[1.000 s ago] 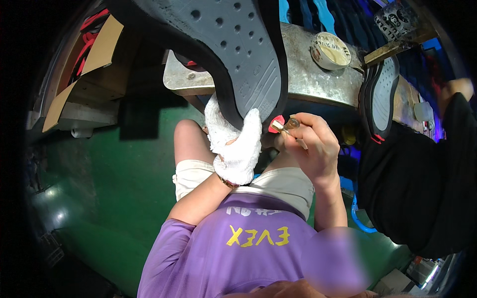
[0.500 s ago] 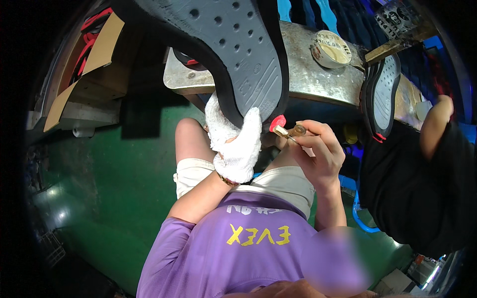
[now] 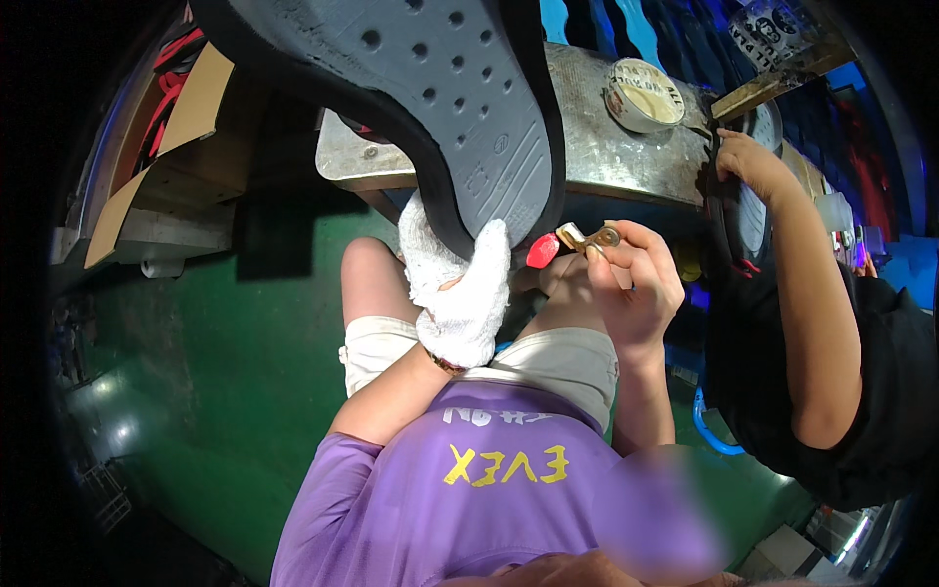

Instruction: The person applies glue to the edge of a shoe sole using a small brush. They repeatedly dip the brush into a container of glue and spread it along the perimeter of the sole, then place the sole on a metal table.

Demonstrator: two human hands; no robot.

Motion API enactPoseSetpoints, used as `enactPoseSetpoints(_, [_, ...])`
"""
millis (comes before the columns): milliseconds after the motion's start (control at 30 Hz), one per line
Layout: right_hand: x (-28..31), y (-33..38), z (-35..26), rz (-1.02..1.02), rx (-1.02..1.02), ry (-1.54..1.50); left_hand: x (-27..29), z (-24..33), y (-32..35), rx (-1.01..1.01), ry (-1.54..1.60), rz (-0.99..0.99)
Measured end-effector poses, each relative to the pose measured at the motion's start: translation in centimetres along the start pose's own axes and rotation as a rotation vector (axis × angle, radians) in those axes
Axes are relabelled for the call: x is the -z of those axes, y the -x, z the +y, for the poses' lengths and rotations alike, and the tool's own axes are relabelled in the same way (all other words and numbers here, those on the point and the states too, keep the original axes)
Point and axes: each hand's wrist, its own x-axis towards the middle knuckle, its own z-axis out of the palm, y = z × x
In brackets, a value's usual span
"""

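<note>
In my left hand (image 3: pixel 460 303), which wears a white glove, is the lower end of a large black-rimmed shoe sole (image 3: pixel 489 166). Its grey face has rows of holes, and the thumb presses on that face. My bare right hand (image 3: pixel 641 284) pinches a small brass-coloured clamp-like tool (image 3: pixel 592 238). The tool's pale tip is beside a red tab (image 3: pixel 542 250) at the sole's lower end. Whether the tip grips the tab or only touches it, I cannot tell.
Ahead is a metal bench (image 3: pixel 611 161) with a tub of cream-coloured paste (image 3: pixel 648 98). At the right, another person's hand (image 3: pixel 753 161) is at a second grey sole (image 3: pixel 753 220). Cardboard boxes (image 3: pixel 201 103) with red and black pieces stand at the left.
My right hand has turned the brass-coloured tool, and the red tab has swung down slightly. The sole has shifted a little left. The other person's arm has reached forward to the second sole.
</note>
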Motion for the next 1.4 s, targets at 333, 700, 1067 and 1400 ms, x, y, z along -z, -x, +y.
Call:
enactPoseSetpoints(333, [0.2, -0.2, -0.4, -0.138, 0.104, -0.120, -0.1, 0.1, 0.1, 0.185, 0.062, -0.026])
enactPoseSetpoints(700, [1.1, 1.1, -1.6, -0.157, 0.097, -0.150, -0.1, -0.3, 0.1, 0.014, 0.050, 0.005])
enactPoseSetpoints(1067, [0.9, 1.2, 0.3, -0.012, 0.045, -0.098, -0.1, 0.3, 0.8, -0.001, 0.166, -0.161])
enactPoseSetpoints(1400, [1.3, 0.7, -0.3, -0.178, 0.186, -0.172, -0.4, 0.5, 0.6, 0.015, 0.077, -0.068])
